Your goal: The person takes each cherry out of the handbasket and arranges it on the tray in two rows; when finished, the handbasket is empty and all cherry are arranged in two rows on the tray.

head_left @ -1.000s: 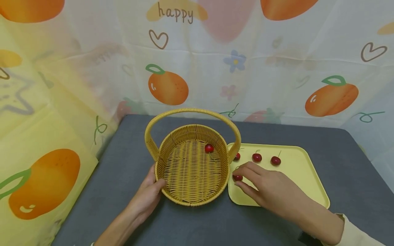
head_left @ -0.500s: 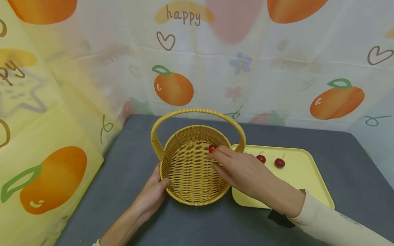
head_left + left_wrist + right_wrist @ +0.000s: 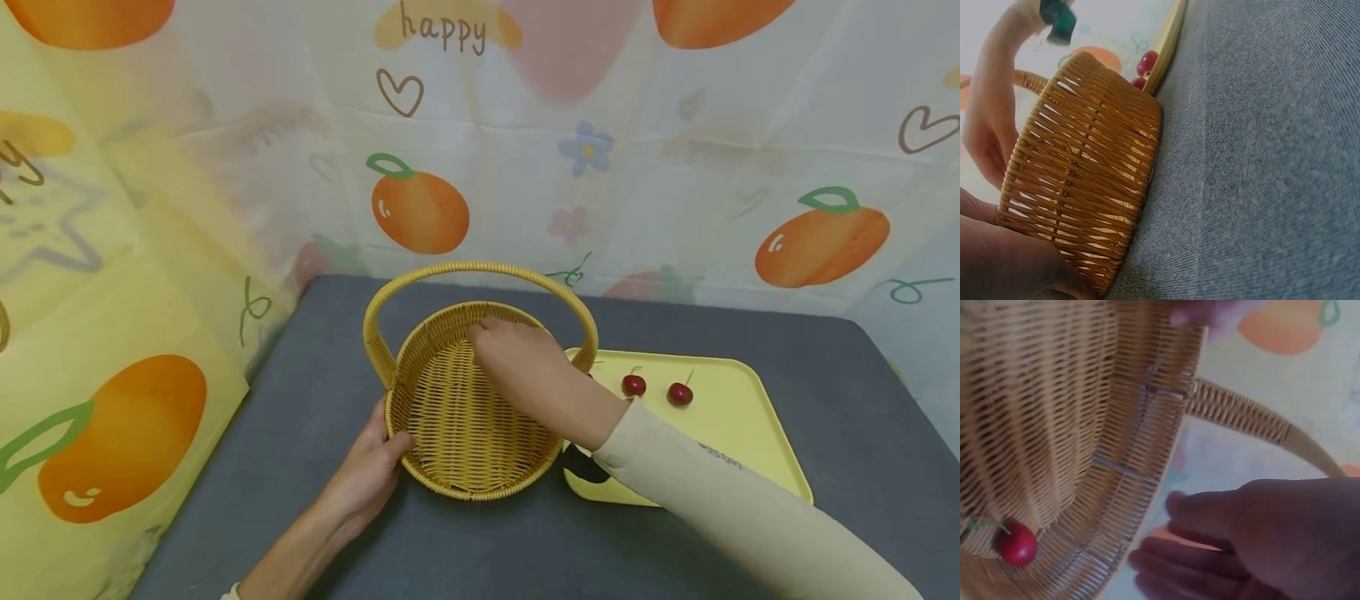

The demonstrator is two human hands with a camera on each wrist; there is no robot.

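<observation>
My left hand (image 3: 373,460) grips the left rim of a round yellow wicker basket (image 3: 457,479), thumb over the edge. In the head view my right hand (image 3: 521,362) reaches over the basket from the right, toward its back. The right wrist view shows this hand (image 3: 1254,544) with thumb and fingers apart and nothing visible between them. One red cherry (image 3: 1017,544) with a green stem lies inside the basket near the wall; in the head view the hand hides it. Beside the basket, dark red cherries (image 3: 633,384) sit on a pale yellow tray (image 3: 735,425).
The tray rests to the basket's right; my right forearm and sleeve (image 3: 697,467) pass over its front left part. The tall arched handle (image 3: 480,267) rises above the basket. Grey cloth (image 3: 465,558) covers the table, and a fruit-printed curtain (image 3: 510,183) hangs behind.
My right hand has moved left from a cherry on the tray into the basket, then to its back. The left hand keeps its grip on the rim.
</observation>
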